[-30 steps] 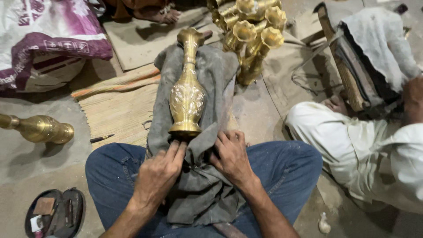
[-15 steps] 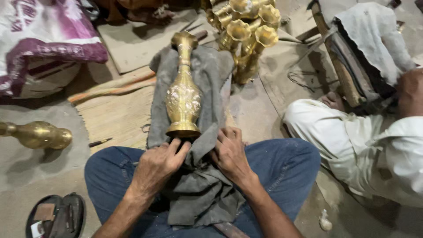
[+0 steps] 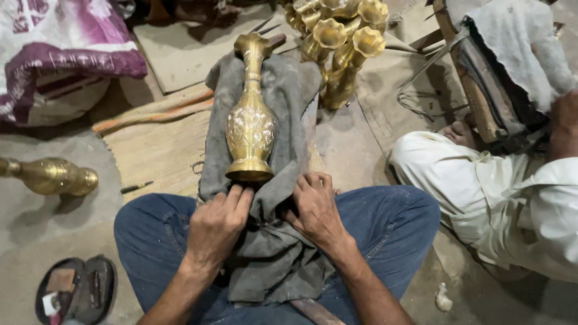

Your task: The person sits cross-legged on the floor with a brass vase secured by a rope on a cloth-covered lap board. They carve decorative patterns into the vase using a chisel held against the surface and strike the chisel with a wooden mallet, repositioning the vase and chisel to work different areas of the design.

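An engraved brass vase (image 3: 250,120) lies on its side on a grey cloth (image 3: 283,90), neck pointing away from me and foot toward me. The cloth runs down over my lap between my blue-jeaned knees. My left hand (image 3: 217,225) rests on the cloth just below the vase's foot, fingertips touching the foot's rim. My right hand (image 3: 314,204) presses on bunched folds of the cloth to the right of the foot, fingers curled into the fabric.
A cluster of brass vases (image 3: 340,42) stands behind the cloth. Another brass vase (image 3: 51,176) lies at the left. A purple and white sack (image 3: 54,54) is at far left. A person in white clothes (image 3: 500,192) sits at right. Sandals (image 3: 75,290) lie near my left knee.
Both hands shifted slightly on the cloth below the vase's foot; the right hand's fingers have bunched the fabric more. The vase stays in place.
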{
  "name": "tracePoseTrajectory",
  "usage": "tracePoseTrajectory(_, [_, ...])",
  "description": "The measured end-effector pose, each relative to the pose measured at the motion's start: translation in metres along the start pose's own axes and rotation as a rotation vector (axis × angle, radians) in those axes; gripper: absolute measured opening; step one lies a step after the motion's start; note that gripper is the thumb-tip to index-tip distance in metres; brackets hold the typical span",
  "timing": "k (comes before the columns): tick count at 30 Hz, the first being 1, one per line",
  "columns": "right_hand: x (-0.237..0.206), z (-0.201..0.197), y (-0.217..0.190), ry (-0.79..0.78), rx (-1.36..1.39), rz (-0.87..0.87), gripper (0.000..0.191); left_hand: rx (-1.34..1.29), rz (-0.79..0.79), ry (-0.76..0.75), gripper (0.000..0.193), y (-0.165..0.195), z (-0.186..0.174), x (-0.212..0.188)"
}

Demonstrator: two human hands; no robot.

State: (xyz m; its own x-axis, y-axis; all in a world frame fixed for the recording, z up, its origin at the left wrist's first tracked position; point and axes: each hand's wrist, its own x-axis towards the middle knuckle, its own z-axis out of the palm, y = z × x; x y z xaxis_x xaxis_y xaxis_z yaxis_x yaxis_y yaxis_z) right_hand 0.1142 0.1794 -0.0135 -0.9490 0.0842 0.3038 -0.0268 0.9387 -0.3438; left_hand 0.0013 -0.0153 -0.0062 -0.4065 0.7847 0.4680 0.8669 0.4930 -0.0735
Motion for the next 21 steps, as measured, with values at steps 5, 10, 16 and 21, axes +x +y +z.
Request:
tracePoseTrajectory(5, [0.003, -0.001, 0.004, 0.039, -0.034, -0.084, 0.039, 0.007, -0.031, -0.101, 0.021, 0.003, -0.002, 0.004])
tracePoseTrajectory(10, [0.001, -0.001, 0.003, -0.007, -0.043, -0.020, 0.047, -0.028, -0.039, -0.083, 0.033, 0.003, -0.006, -0.004])
tracePoseTrajectory(16, [-0.001, 0.009, 0.010, -0.002, -0.075, -0.031, 0.026, -0.064, 0.022, -0.101, 0.031, -0.001, -0.011, 0.008])
tracePoseTrajectory(21, [0.000, 0.014, 0.031, 0.164, 0.102, 0.162, 0.059, -0.498, -0.186, -0.071, 0.024, -0.013, -0.045, 0.017])
